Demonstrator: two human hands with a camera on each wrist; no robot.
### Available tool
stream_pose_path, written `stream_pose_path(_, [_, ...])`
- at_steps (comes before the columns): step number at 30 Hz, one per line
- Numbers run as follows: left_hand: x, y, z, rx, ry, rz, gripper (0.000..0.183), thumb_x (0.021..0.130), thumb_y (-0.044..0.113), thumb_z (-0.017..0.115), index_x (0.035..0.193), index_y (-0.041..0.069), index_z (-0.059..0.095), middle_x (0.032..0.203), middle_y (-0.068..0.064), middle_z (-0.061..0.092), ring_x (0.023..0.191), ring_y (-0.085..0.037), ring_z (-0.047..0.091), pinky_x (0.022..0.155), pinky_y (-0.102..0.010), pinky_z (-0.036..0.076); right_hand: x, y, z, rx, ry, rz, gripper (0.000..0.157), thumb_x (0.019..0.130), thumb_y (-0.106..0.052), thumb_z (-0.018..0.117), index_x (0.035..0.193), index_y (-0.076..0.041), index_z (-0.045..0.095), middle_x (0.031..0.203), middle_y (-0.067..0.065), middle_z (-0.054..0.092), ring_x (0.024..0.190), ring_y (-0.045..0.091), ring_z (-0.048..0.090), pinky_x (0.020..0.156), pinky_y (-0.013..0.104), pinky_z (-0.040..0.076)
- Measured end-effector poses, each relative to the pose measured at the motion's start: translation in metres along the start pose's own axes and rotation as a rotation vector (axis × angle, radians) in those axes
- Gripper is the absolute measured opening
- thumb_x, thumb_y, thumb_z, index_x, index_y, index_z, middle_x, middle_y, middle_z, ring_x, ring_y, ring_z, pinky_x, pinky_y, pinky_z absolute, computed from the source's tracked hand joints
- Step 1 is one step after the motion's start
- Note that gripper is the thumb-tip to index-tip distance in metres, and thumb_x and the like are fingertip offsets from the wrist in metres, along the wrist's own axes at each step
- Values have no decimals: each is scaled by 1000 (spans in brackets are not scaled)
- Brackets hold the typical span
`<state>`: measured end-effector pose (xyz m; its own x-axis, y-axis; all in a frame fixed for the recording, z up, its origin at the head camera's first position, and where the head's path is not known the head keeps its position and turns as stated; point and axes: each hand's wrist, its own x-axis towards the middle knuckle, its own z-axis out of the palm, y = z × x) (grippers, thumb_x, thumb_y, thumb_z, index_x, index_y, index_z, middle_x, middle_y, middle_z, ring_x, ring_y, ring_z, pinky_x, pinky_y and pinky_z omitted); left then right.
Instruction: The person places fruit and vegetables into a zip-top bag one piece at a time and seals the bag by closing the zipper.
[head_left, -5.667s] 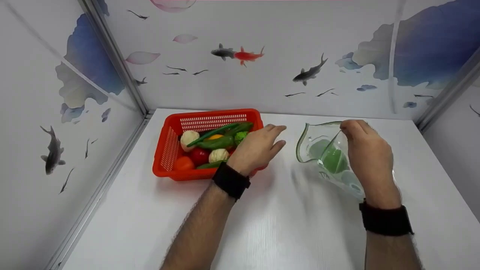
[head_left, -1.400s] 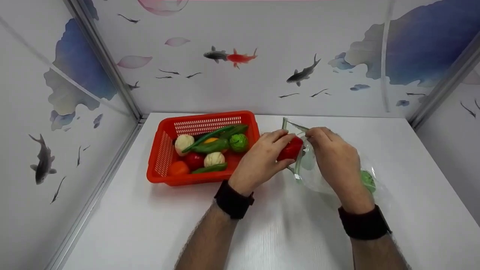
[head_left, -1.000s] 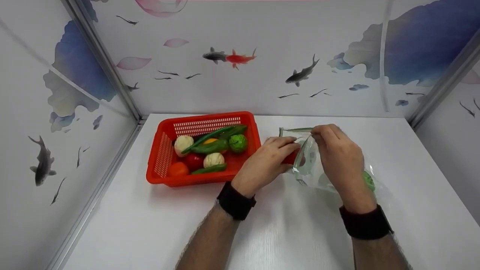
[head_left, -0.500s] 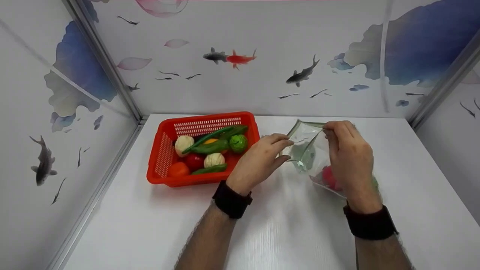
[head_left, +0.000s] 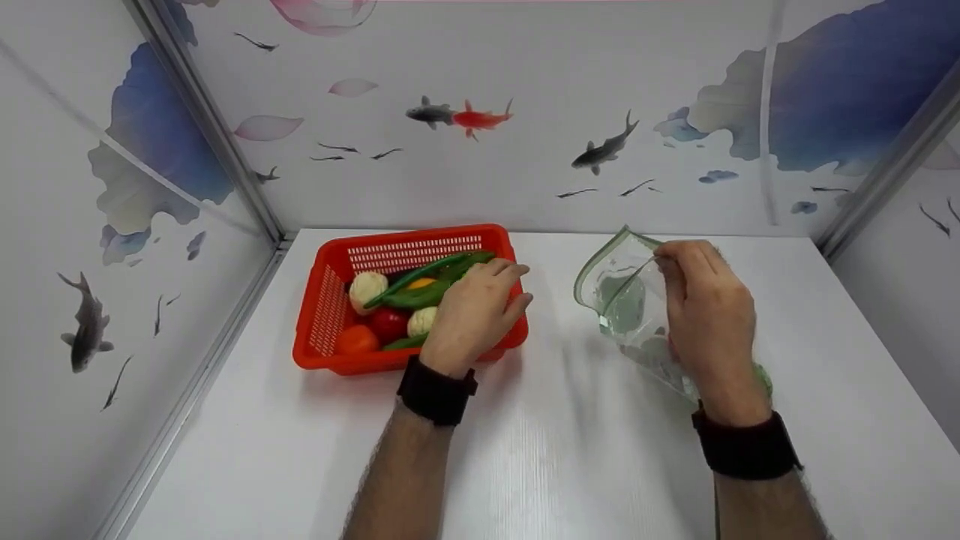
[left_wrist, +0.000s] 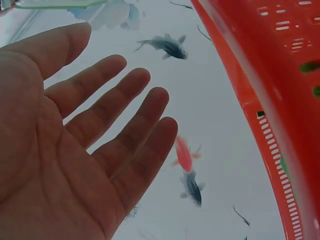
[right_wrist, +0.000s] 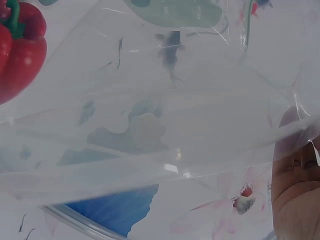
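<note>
Above the right side of the red basket (head_left: 330, 361) is my left hand (head_left: 476, 311), fingers extended and holding nothing. The left wrist view shows its bare palm (left_wrist: 55, 150) beside the basket wall. My right hand (head_left: 709, 322) pinches the upper edge of a clear zip bag (head_left: 624, 300) with green print and a green-trimmed mouth, which gapes to the left. Inside the bag is a red bell pepper (right_wrist: 25, 55), mostly hidden behind my right hand in the head view. A green item (head_left: 763, 379) shows in the bag past my right wrist.
The basket holds whitish ribbed balls (head_left: 369, 291), long green peppers (head_left: 412, 298), a red round vegetable (head_left: 388, 324) and an orange-red one (head_left: 357, 340). A white tabletop (head_left: 525, 465) lies below. Painted panels (head_left: 525, 180) close off the back and sides.
My left hand put the red bell pepper into the bag, let go, and moved left from the bag mouth to over the basket. My right hand kept its pinch and shifted slightly right.
</note>
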<state>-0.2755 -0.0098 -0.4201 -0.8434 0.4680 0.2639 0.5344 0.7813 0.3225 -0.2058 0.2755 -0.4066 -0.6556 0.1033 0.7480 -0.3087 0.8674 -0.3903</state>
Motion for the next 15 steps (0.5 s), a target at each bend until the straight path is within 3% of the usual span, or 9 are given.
stream_pose_path(4, [-2, -8, -2, 26, -32, -44, 49, 116, 34, 76, 160, 13, 72, 159, -14, 75, 147, -37, 71, 125, -53, 63, 0, 0, -1, -2, -6, 6, 10, 116, -7, 73, 122, -1, 78, 116, 18, 82, 103, 37, 84, 83, 41, 61])
stream_pose_path(15, [-5, -31, 0, 141, -119, -203, 59, 110, 35, 84, 164, 14, 68, 163, -15, 71, 150, -40, 68, 127, -59, 59, 0, 1, 0, -2, -15, 9, 11, 116, -6, 72, 122, 1, 77, 118, 20, 82, 102, 39, 84, 81, 54, 64])
